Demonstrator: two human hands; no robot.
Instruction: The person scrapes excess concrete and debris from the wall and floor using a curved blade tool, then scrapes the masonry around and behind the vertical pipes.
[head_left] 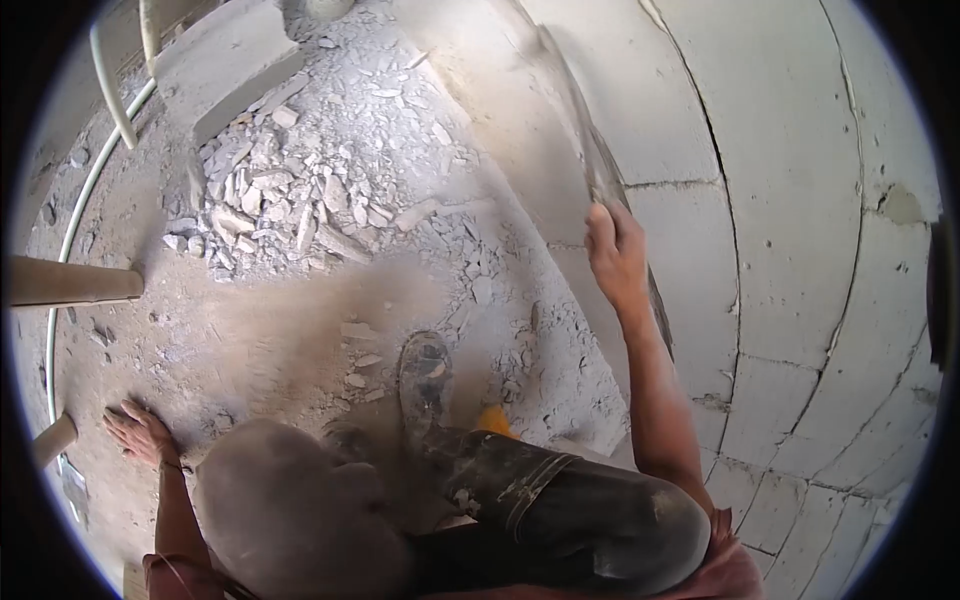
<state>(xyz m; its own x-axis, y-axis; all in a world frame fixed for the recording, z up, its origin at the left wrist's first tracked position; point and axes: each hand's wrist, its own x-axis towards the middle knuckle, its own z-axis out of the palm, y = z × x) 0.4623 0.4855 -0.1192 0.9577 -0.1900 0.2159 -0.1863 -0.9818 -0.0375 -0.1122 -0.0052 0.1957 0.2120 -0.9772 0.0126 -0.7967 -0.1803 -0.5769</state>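
My right hand (pixel 618 255) is closed around the lower end of a long-handled tool (pixel 590 150), beside the pale block wall. Motion smears the tool's far end, so its head cannot be made out clearly. It lies along the dark gap between the wall (pixel 790 230) and a pale slab-like ledge (pixel 510 120) at its foot. On the dusty floor at the lower left, my left hand (pixel 140 432) rests flat with its fingers spread, holding nothing. My bent knee and dirty boot (pixel 425 375) are between the two hands.
Broken rubble (pixel 290 205) is heaped ahead, with a cut pale block (pixel 225 65) behind it. A white hose (pixel 75 220) curves along the left. Round posts (pixel 80 282) stand near my left hand. Something yellow (pixel 495 420) shows beside my leg.
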